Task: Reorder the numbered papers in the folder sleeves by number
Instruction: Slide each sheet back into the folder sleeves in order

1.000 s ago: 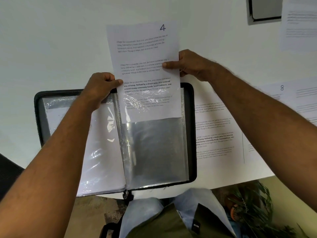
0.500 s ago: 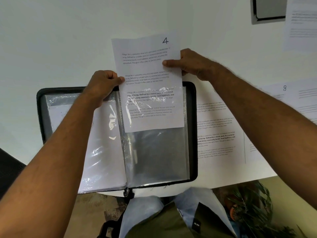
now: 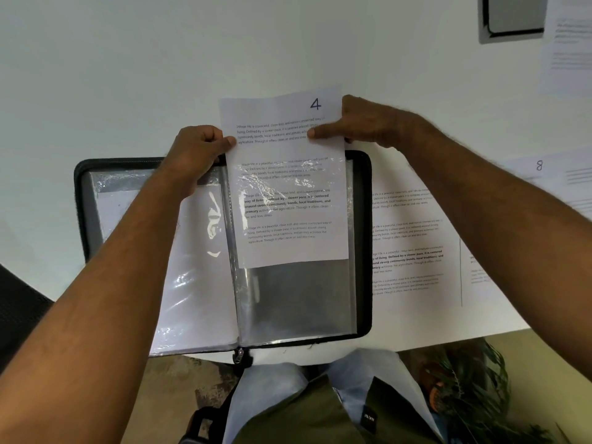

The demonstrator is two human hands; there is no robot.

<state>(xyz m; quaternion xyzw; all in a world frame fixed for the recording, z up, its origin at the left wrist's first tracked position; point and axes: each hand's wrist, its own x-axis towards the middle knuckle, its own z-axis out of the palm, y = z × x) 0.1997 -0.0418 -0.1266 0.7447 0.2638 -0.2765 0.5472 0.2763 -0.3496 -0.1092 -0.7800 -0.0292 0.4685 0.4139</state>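
Half of sheet 4 (image 3: 288,187) inside right sleeve (image 3: 298,299).

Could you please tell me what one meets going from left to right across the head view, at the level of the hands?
Left hand → paper numbered 4 → right hand → paper numbered 8.

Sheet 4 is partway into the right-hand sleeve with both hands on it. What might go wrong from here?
1. The sheet marked 4 could buckle or crease: only its top edge is pinched, by the left hand and right hand, and the wrinkled plastic sleeve may drag on it.
2. It sits slightly skewed, so a lower corner might catch on the sleeve's side seam.
3. The loose sheet marked 8 lies near the right forearm and might get brushed.
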